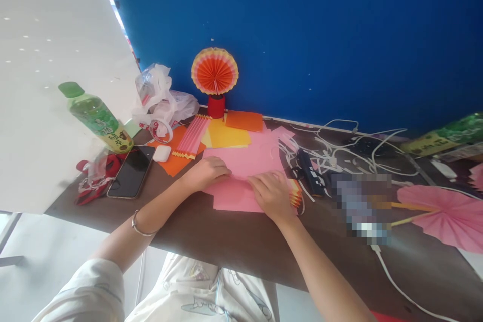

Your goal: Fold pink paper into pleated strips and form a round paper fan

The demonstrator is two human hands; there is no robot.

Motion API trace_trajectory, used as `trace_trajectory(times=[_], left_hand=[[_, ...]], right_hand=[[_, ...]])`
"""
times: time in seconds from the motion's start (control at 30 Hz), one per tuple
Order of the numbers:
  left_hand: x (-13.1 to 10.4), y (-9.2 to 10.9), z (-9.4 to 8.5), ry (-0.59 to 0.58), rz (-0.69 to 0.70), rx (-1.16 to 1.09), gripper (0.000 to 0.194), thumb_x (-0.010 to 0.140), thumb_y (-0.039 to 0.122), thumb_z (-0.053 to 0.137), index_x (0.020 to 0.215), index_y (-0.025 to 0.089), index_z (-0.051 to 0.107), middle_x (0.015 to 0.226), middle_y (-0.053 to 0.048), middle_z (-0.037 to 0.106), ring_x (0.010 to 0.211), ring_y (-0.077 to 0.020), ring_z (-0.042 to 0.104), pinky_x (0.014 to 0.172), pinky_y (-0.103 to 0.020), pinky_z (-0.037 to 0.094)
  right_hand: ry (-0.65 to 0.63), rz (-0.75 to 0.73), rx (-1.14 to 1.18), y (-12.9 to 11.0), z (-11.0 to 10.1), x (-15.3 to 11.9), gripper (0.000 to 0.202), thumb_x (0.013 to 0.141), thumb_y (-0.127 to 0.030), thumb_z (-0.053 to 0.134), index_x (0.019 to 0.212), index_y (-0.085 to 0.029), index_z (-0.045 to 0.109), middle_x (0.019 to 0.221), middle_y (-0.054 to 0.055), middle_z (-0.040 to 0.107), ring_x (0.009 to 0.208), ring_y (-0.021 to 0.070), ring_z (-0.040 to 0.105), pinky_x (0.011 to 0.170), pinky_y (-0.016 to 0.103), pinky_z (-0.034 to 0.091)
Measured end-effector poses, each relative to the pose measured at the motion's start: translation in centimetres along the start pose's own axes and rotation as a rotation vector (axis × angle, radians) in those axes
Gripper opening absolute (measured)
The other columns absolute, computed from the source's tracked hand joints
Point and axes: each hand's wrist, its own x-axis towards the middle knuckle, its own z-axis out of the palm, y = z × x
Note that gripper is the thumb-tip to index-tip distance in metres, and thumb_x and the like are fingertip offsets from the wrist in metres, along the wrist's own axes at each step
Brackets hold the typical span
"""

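Note:
Pink paper (245,153) lies in overlapping sheets on the brown table. My left hand (209,173) rests at its left side, fingers together and pointing right, their tips on the paper. On the right part of the paper is my right hand (269,192), its fingers bent and touching a raised edge or fold between the two hands. Whether either hand pinches that edge is too small to tell. Behind the left hand, a pleated pink strip with yellow edges (192,136) lies on orange paper (171,163). Yellow paper (230,135) lies behind the pink sheets.
A pleated fan on a red base (216,106) stands by the blue wall. At left are a green bottle (100,121), a phone (131,172) and plastic bags (162,95). White cables (339,146), a dark knife-like tool (310,173) and a pink fan (449,211) lie right.

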Motion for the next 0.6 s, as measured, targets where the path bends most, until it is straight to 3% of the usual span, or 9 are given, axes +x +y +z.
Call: trace_trajectory(times=[0.33, 0.6], left_hand=[[-0.05, 0.21, 0.46, 0.089, -0.036, -0.137, 0.022, 0.088, 0.025, 0.047, 0.082, 0.013, 0.064, 0.074, -0.006, 0.062, 0.073, -0.0133, 0.055, 0.069, -0.025, 0.049], [-0.03, -0.04, 0.09, 0.039, -0.059, -0.188, 0.019, 0.086, 0.027, 0.052, 0.085, 0.013, 0.065, 0.077, -0.007, 0.064, 0.075, -0.0138, 0.056, 0.071, -0.026, 0.049]], right_hand=[[0.066, 0.021, -0.003, -0.46, 0.25, 0.14, 0.011, 0.084, -0.015, 0.051, 0.084, -0.018, 0.061, 0.071, 0.001, 0.063, 0.071, 0.0136, 0.051, 0.078, 0.031, 0.032], [0.017, 0.015, -0.034, -0.38, 0.06, 0.09, 0.02, 0.084, -0.009, 0.046, 0.08, -0.019, 0.063, 0.066, 0.0, 0.058, 0.067, 0.0131, 0.048, 0.075, 0.031, 0.031]])
